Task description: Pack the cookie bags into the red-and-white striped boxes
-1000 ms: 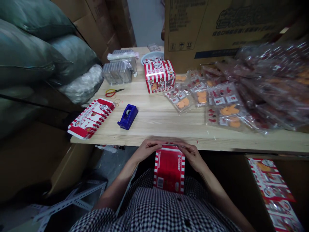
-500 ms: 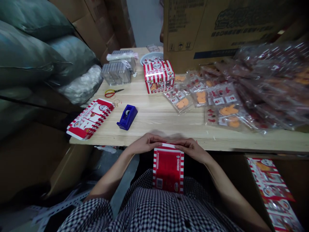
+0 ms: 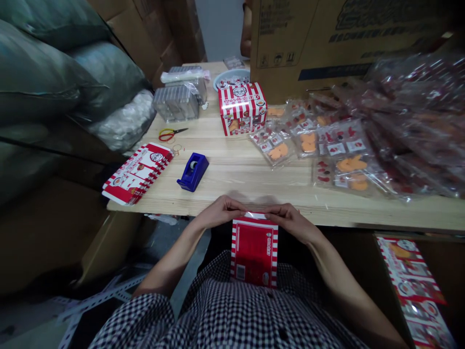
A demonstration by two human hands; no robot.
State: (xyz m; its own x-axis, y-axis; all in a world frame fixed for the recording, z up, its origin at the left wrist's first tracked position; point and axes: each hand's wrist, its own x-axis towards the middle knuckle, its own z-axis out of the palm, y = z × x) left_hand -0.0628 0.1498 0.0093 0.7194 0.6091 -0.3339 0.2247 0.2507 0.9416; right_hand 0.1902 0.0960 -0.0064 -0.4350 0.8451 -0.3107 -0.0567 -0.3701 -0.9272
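Observation:
Between my two hands at the table's front edge is a red cardboard box [image 3: 254,252] with striped borders and a barcode, its lower end against my checked shirt. My left hand [image 3: 225,212] pinches the left part of its white top edge. The right part of that edge is pinched by my right hand [image 3: 286,220]. Both sets of fingers are closed, thumbs toward me; the fingertips behind the edge are hidden. On the table ahead lies a blue tape dispenser [image 3: 193,171], apart from both hands.
A stack of flat printed cartons [image 3: 140,172] lies left, near scissors [image 3: 172,133]. Behind are clear plastic cases [image 3: 176,103], a bowl [image 3: 217,83] and a finished-looking striped box [image 3: 242,107]. Bagged toy parts [image 3: 348,150] pile up right, before a large carton [image 3: 279,80]. Someone's arm [image 3: 246,31] shows behind it.
The view has shifted slightly, so the table things appear a little higher. My fingers still pinch the box's top edge, where more of the white flap's middle now shows between them.

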